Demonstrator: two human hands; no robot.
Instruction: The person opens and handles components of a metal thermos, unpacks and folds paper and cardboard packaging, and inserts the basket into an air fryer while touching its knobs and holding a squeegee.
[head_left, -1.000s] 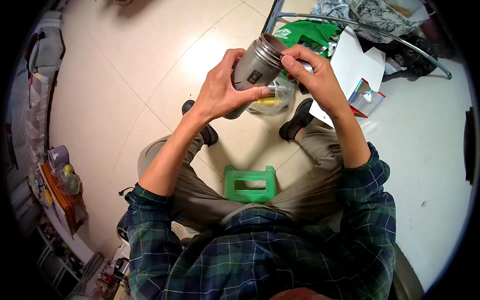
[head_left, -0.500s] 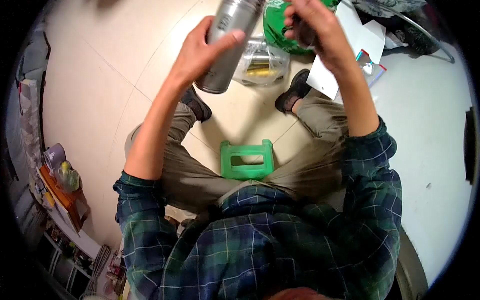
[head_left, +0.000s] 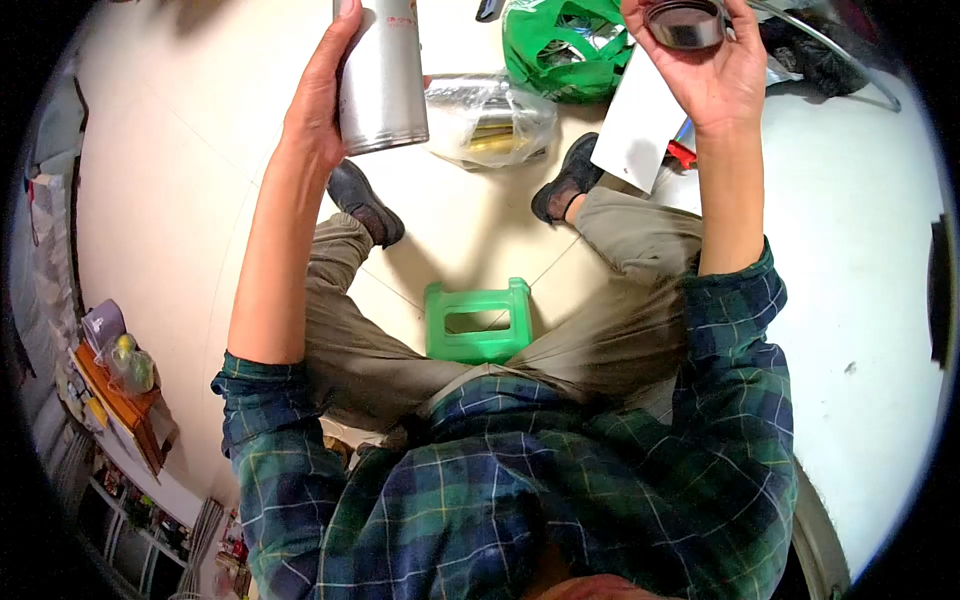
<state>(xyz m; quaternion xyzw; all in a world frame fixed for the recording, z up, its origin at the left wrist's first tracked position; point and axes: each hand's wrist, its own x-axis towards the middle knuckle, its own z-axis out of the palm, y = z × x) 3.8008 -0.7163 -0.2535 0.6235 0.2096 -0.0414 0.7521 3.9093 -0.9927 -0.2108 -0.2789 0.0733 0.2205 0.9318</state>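
My left hand is wrapped round a silver metal flask, held nearly upright with small red print near the top of the view. The flask's upper end lies outside the picture. In my right hand, turned palm up, is a round dark lid with a metallic rim. Its hollow side faces me, and my fingers curl about its edge. Flask and lid are well apart.
A clear plastic bag of shiny packs and a green bag lie on the floor beyond my feet. White card rests at the white surface's edge. A green stool stands between my legs.
My hands have moved apart, the left one leftwards with the flask, now more upright. The right hand has gone right and turned palm up, showing the lid's hollow side.
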